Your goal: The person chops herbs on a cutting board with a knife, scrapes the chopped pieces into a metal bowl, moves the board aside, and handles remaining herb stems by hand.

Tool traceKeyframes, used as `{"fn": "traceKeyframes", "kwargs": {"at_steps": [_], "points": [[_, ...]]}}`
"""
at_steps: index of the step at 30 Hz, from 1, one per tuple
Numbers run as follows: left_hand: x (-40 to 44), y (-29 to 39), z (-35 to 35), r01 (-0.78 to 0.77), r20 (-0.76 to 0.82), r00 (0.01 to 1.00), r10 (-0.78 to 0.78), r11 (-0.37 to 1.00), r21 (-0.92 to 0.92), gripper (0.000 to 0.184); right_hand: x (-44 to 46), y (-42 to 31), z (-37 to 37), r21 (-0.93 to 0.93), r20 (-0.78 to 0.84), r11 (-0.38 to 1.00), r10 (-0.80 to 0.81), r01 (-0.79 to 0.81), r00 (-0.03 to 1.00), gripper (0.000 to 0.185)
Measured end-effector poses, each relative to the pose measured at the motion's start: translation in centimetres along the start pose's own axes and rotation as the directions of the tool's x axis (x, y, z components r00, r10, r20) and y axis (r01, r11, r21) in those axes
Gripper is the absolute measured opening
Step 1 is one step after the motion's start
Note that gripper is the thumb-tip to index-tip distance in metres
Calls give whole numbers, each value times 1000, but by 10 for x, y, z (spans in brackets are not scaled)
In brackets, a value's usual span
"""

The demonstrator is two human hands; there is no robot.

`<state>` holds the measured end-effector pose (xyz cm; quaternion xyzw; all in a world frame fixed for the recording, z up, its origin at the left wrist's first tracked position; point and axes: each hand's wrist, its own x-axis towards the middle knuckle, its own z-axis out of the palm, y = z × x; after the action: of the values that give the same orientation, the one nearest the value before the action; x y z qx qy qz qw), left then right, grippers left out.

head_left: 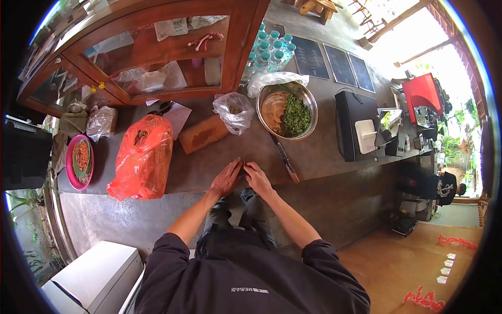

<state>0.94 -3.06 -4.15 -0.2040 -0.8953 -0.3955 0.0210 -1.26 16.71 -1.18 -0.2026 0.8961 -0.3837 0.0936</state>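
Note:
My left hand and my right hand meet at the front edge of the dark counter. Both have their fingers drawn together, the fingertips almost touching; what they pinch, if anything, is too small to make out. Just right of them lies a knife with a dark, patterned blade. Beyond it stands a metal bowl with chopped green leaves heaped on its right side. A wooden board lies ahead on the left, and a clear plastic bag rests against its far end.
On the left are a red plastic bag and a pink basin holding a green dish of reddish bits. A glass-fronted wooden cabinet stands behind. Water bottles and a black box are further right. Another person stands far right.

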Motion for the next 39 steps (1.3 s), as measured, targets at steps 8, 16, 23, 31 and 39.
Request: {"fn": "traceKeyframes", "kwargs": {"at_steps": [8,16,23,31,39], "points": [[-7,-9,-2,-63,74,996,50,980,188,56,5,6,16,-83,-98,990,-123,115,988,27],[-13,-18,-1,-52,-32,998,56,992,118,49,5,7,21,-185,-144,969,-193,165,971,34],[-1,-26,-4,-84,-77,994,82,996,-21,51,11,8,25,-81,-216,991,-120,105,969,29],[78,6,-61,-91,-260,964,50,985,-147,46,71,-38,-53,121,-339,987,-62,109,939,20],[203,9,-112,-59,-496,852,-169,909,-412,19,197,-48,-97,284,-494,954,62,93,867,13]]}}
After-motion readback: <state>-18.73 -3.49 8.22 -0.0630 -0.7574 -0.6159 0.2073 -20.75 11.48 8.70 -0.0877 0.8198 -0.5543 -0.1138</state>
